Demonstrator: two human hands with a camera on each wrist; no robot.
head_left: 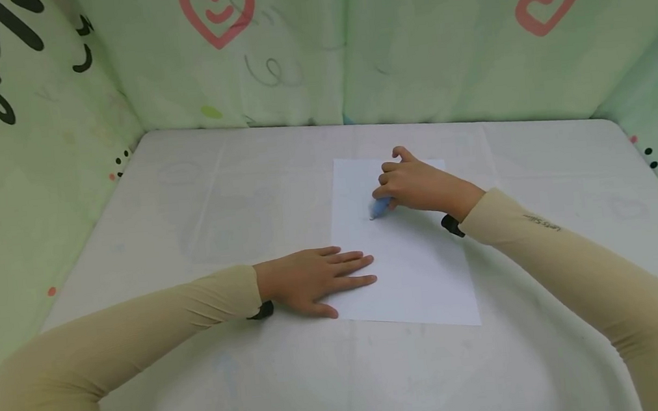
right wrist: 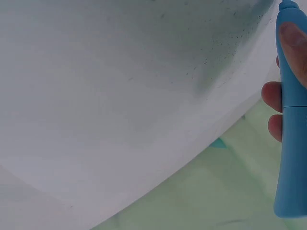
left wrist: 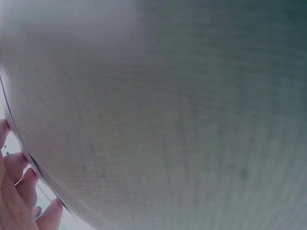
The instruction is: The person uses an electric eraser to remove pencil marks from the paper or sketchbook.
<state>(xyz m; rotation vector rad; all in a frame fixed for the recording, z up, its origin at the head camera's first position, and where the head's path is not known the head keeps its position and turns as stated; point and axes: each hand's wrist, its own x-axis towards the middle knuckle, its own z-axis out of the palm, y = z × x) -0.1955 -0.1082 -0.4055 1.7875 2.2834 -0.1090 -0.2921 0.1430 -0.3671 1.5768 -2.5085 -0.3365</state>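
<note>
A white sheet of paper (head_left: pixel 413 289) lies on the white table. My left hand (head_left: pixel 318 281) rests flat over its lower left edge, fingers spread; some of its fingers (left wrist: pixel 29 184) show at the lower left of the left wrist view. Over the upper part of the sheet, my right hand (head_left: pixel 418 183) grips a blue electric eraser (right wrist: pixel 293 158), a thick pen-shaped body with a seam and a narrow tip. In the head view the eraser (head_left: pixel 382 206) slants down, its tip right at the paper beside a small dark mark. Dark crumbs (right wrist: pixel 206 62) are scattered near it in the right wrist view.
The white-covered table (head_left: pixel 270 204) extends around the sheet on all sides. Green curtains (head_left: pixel 438 46) with hearts and black shapes enclose its back and sides. Black wrist straps (head_left: pixel 453 225) show below both sleeves.
</note>
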